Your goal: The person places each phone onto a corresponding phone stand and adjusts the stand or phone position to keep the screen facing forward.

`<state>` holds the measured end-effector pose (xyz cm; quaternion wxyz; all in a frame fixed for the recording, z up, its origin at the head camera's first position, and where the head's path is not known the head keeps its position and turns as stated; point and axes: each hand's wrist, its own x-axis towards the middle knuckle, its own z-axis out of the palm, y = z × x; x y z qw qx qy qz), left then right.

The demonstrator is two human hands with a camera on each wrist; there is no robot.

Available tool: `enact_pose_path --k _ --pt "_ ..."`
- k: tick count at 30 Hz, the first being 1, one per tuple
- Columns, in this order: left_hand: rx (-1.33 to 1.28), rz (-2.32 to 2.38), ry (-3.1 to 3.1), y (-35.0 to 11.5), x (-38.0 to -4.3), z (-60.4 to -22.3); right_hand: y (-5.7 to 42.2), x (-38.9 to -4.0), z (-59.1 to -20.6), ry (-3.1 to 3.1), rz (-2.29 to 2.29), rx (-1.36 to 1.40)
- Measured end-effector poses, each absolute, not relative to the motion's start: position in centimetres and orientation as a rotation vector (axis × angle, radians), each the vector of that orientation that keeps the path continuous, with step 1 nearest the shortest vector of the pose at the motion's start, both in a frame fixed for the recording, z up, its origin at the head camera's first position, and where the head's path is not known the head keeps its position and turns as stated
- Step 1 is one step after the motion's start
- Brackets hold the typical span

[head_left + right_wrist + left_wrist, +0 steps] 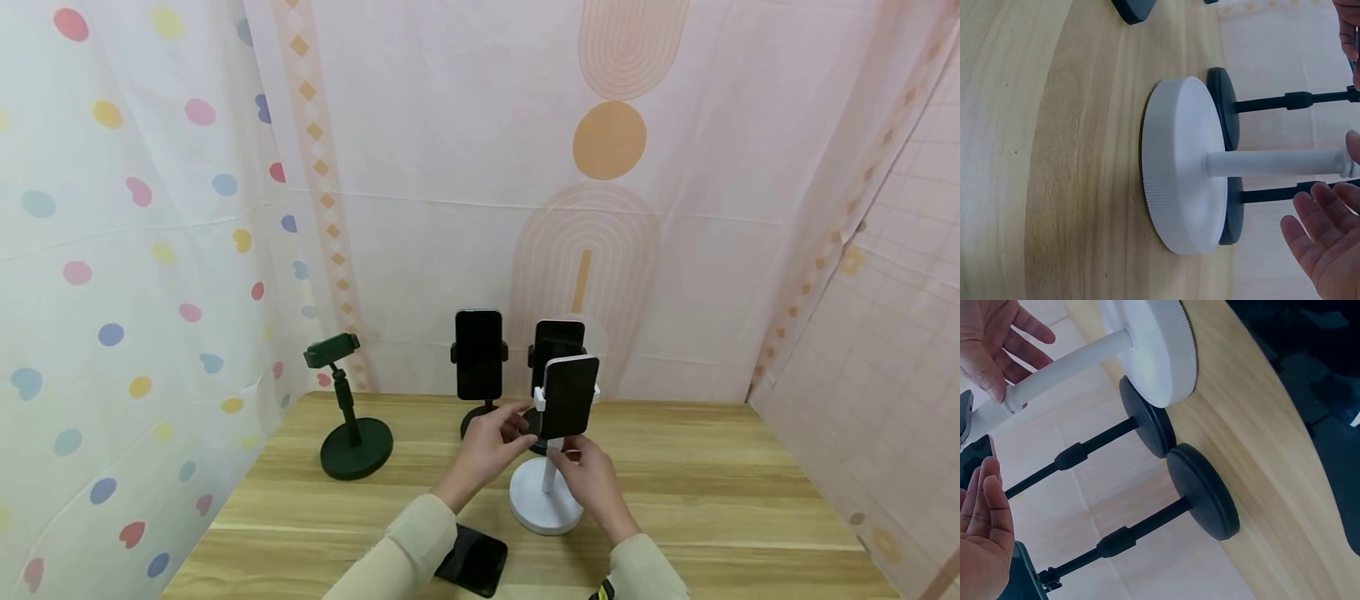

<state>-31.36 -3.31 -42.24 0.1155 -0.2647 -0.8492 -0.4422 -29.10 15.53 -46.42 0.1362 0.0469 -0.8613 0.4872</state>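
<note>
A white phone stand (534, 504) with a round base stands upright on the table, a dark-screened phone (570, 396) clamped in its holder. My right hand (594, 482) pinches the stand's white pole (1072, 367) at the collar below the phone, thumb on one side and a fingertip showing past the other. The remaining fingers (1322, 215) of that hand are spread apart. Left of the phone, my left hand (486, 446) hovers near its lower edge with fingers loosely extended. Whether it touches the phone cannot be told. Another phone (474, 562) lies flat below my left wrist, partly hidden by the sleeve.
Behind are two black stands holding phones, one phone (479, 354) upright at the left and another phone (558, 337) partly covered by the white stand's phone. A dark green stand (356, 450) with no phone is at the table's left. Patterned cloth (420, 250) hangs behind the table.
</note>
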Motion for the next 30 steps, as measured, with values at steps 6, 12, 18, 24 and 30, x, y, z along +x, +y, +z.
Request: enact_pose_path --k 6,12,18,24,30 --pt "-0.77 -1.327 -2.473 -3.6 -31.4 -42.7 15.1 -29.4 -46.7 -2.521 1.407 0.131" --pt "-0.753 -1.342 -2.456 -4.2 -31.2 -43.3 14.6 -29.3 -46.8 -2.488 1.348 0.137" --pt "-0.729 -1.356 -2.464 -4.7 -31.1 -43.7 14.3 -29.2 -47.0 -2.459 1.284 0.116" --pt "-0.731 -1.358 -2.449 -5.0 -31.1 -43.9 13.9 -29.0 -47.0 -2.456 1.265 0.088" --pt "-0.705 -1.351 -2.466 -5.2 -31.1 -44.0 13.7 -28.9 -47.1 -2.45 1.237 0.077"
